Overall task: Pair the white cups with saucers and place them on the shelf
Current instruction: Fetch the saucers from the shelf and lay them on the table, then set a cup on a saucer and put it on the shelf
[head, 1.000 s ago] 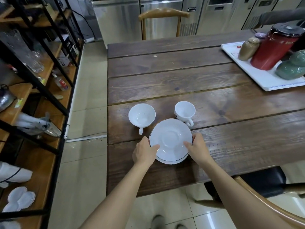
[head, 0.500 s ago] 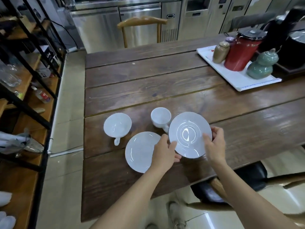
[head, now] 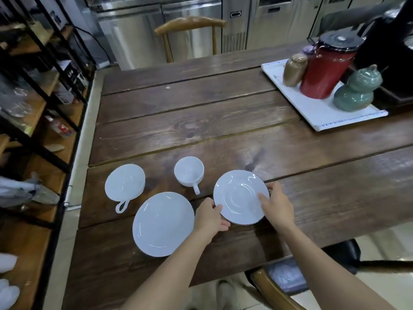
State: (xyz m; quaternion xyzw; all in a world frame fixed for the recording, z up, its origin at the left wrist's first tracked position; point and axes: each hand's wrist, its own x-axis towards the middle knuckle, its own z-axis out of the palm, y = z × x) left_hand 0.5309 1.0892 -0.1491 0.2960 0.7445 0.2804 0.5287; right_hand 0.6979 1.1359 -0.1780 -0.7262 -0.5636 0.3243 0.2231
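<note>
Two white cups stand on the wooden table (head: 223, 135): a wide cup (head: 125, 185) at the left and a smaller cup (head: 189, 171) in the middle, both with handles toward me. A plain white saucer (head: 163, 223) lies flat near the front edge. A second saucer (head: 240, 196) with a dark rim is to its right, held at its left edge by my left hand (head: 210, 217) and at its right edge by my right hand (head: 277, 204). It sits low over the table, slightly tilted.
A black-framed wooden shelf (head: 40, 121) with glassware and bottles runs along the left. A white tray (head: 321, 108) at the back right carries a red jug (head: 324, 68), a brown jar and a green jar. Chairs stand at the far side and the near right corner.
One second ago both saucers lay stacked between my hands. The top saucer has been lifted off and carried right, leaving the plain saucer on the table; it is now lower than half a second ago.
</note>
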